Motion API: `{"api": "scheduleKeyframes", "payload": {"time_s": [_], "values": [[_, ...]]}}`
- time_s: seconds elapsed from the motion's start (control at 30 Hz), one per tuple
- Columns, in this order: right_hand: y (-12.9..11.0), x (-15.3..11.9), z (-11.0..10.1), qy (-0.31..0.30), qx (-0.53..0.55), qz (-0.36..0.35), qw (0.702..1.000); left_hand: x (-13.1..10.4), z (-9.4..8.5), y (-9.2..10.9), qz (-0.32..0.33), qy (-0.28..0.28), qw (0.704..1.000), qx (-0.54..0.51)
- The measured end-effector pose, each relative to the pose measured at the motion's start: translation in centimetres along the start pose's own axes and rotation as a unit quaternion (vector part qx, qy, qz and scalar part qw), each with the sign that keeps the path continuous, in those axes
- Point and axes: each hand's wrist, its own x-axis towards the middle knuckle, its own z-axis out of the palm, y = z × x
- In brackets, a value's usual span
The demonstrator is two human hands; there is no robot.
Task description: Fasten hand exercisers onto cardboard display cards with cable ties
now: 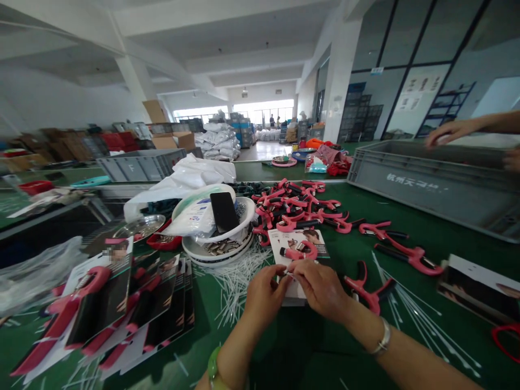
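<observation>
My left hand (266,295), below a green bangle, and my right hand (319,284), below a silver bracelet, meet over a printed card (278,244). Their fingers are pinched together on something small and whitish, too small to name. Just beyond the fingertips, pink-handled pliers (309,251) lie on the card. Loose pink-and-black pliers (288,203) are heaped behind it. White cable ties (235,281) spread to the left of my hands, and more ties (418,314) fan out at the right.
Carded pliers (138,303) are stacked at the left. A phone (224,212) rests on a white basin (246,216). At the right stands a grey crate (426,189), with another person's hand (455,131) over it. A box of cards (479,287) lies at the right edge.
</observation>
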Motion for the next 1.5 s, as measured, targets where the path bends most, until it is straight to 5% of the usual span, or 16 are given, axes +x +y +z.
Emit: {"api": "scheduleKeyframes", "payload": {"time_s": [0.2,0.43,0.67,1.2,1.3,1.37,1.43,1.5], "values": [[0.4,0.6,0.3,-0.029,0.024,0.065,0.997,0.3,-0.1,0.2,-0.017,0.017,0.999,0.026],[0.0,-3.8,0.8,0.045,-0.051,0.024,0.997,-0.2,0.1,2.1,-0.061,-0.004,0.993,0.099],[0.3,-3.1,1.0,0.09,0.027,0.081,0.992,0.3,1.8,2.4,-0.126,-0.017,0.987,0.094],[-0.1,-4.9,0.2,0.056,-0.014,0.012,0.998,0.2,2.0,3.0,-0.07,-0.02,0.971,0.228],[0.9,-5.4,-2.4,0.072,-0.029,0.066,0.995,0.3,2.0,3.1,-0.07,-0.046,0.969,0.231],[3.0,-7.0,-5.7,0.099,-0.101,0.174,0.975,0.3,2.0,3.3,-0.074,-0.058,0.966,0.242],[6.0,-10.0,-9.9,0.012,-0.216,0.309,0.926,0.2,2.1,3.7,-0.073,-0.063,0.958,0.269],[9.2,-14.0,-14.0,-0.141,-0.301,0.438,0.835,0.1,2.4,4.1,-0.062,-0.055,0.95,0.301]]}}
